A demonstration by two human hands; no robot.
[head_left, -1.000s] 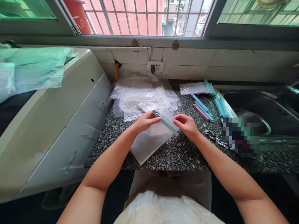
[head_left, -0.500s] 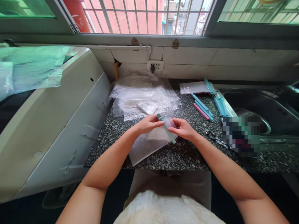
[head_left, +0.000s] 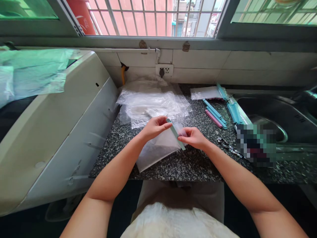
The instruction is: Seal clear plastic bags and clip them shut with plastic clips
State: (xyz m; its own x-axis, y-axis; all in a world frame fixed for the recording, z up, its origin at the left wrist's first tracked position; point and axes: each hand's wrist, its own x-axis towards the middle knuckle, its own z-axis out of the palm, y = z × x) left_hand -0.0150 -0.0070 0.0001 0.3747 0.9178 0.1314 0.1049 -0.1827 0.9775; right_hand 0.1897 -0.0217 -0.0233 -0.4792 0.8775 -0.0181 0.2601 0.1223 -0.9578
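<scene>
A pale green bag-sealing clip (head_left: 174, 133) slants across the mouth of a clear plastic bag (head_left: 155, 157) at the counter's front. My left hand (head_left: 155, 127) is closed around the clip's upper end, thumb on top. Near its lower end, my right hand (head_left: 194, 138) pinches the clip, with a bit of gathered plastic beside those fingers. Whether the clip is fully closed over the plastic cannot be made out. The bag's lower part spreads out below my left hand on the dark speckled counter (head_left: 198, 165).
Behind my hands lies a heap of clear plastic bags (head_left: 151, 97). To the right are blue clips (head_left: 215, 113), a pink clip (head_left: 213, 119) and a metal chain (head_left: 229, 148), beside the sink (head_left: 267, 105). A pale appliance (head_left: 64, 112) borders the left side.
Both hands still hold the clip. My left hand and the clip's upper end have shifted slightly up and left, and the bag's lower corner has risen a little.
</scene>
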